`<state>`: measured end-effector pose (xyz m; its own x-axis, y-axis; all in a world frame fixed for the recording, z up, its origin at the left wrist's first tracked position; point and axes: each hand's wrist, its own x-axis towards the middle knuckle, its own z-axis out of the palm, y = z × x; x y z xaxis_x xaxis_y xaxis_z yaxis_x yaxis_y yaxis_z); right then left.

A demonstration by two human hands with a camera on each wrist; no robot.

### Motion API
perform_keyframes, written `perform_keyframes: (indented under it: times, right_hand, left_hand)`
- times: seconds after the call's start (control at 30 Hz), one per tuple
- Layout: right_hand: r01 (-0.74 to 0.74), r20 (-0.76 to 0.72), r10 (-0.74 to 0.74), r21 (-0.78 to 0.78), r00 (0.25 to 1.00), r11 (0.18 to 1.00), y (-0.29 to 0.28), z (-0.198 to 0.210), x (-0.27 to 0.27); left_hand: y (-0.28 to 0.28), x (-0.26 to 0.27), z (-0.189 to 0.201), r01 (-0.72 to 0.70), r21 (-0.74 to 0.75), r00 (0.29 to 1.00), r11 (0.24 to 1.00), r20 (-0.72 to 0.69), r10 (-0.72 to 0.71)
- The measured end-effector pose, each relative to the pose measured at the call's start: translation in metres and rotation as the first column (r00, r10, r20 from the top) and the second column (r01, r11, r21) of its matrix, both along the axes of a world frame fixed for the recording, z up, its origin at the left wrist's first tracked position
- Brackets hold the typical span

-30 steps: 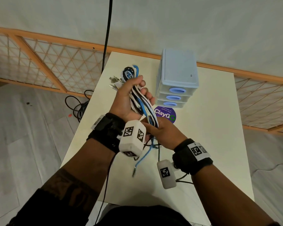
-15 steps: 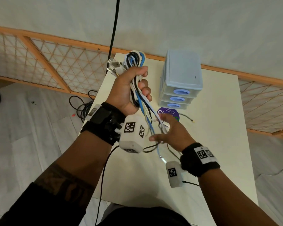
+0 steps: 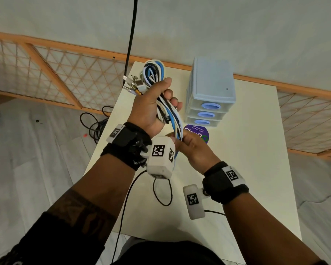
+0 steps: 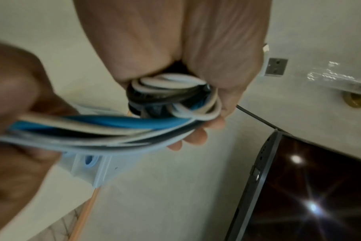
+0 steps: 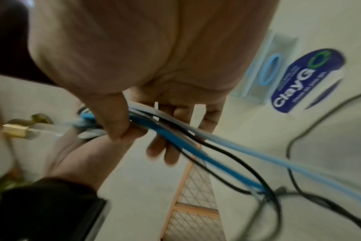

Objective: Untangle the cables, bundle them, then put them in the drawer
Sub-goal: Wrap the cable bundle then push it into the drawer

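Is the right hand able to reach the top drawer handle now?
Probably not yet: the right hand grips the cables, so it is not free. The path to the top drawer handle looks open.

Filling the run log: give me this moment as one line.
stage: bundling | left hand: grips cable bundle | right hand: holds trailing strands | drawer unit: all shut | table: loose black cable

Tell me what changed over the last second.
The right hand dropped away from the cables with its fingers spread, then came back up and now grips the strands just below the left hand. The left hand kept gripping the bundle; the drawer unit stayed closed.
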<state>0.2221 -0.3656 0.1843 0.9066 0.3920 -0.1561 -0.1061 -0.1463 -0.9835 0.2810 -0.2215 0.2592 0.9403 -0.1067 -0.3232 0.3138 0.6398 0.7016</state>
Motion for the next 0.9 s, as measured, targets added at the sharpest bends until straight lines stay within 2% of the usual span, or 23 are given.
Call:
perform_keyframes:
  times: [0.1,0.23,0.37,0.47,0.53,0.63,0.77,0.83,0.9]
  right_hand:
    - [-0.026,-0.042,0.026,-0.015,0.999,1.000,-0.009,-0.003,-0.002]
    - [-0.037,-0.048,0.034,-0.075,0.998,0.996,-0.029,0.000,-0.001]
    - [-0.075,-0.020,0.072,-0.219,0.997,0.973,-0.039,0.020,0.005]
    - [-0.045,0.037,0.061,-0.328,0.997,0.943,-0.042,0.034,0.015]
    - [-0.011,0.081,0.040,-0.329,0.996,0.944,-0.040,0.045,0.022]
    - [0.035,0.124,-0.002,-0.263,0.992,0.964,-0.034,0.061,0.030]
    - [0.096,0.134,-0.069,-0.206,0.989,0.974,-0.027,0.068,0.036]
    - [0.132,0.121,-0.108,-0.209,0.987,0.969,-0.026,0.067,0.038]
    - [0.155,0.120,-0.129,-0.236,0.984,0.959,-0.025,0.067,0.038]
  left_hand:
    - [0.008,0.000,-0.001,0.041,0.061,0.999,0.997,0.021,-0.043]
    - [0.024,0.000,-0.005,0.185,0.161,0.983,0.970,-0.005,-0.186]
    - [0.036,-0.003,-0.013,0.349,0.233,0.937,0.908,-0.068,-0.342]
    - [0.041,-0.006,-0.023,0.413,0.321,0.911,0.852,-0.141,-0.388]
    - [0.040,-0.010,-0.028,0.445,0.360,0.896,0.820,-0.168,-0.412]
    - [0.032,-0.017,-0.033,0.454,0.401,0.887,0.796,-0.121,-0.445]
    - [0.025,-0.023,-0.039,0.551,0.296,0.823,0.780,-0.036,-0.567]
    - [0.025,-0.022,-0.038,0.560,0.351,0.811,0.750,-0.047,-0.583]
    - [0.026,-0.019,-0.036,0.542,0.478,0.806,0.692,-0.064,-0.588]
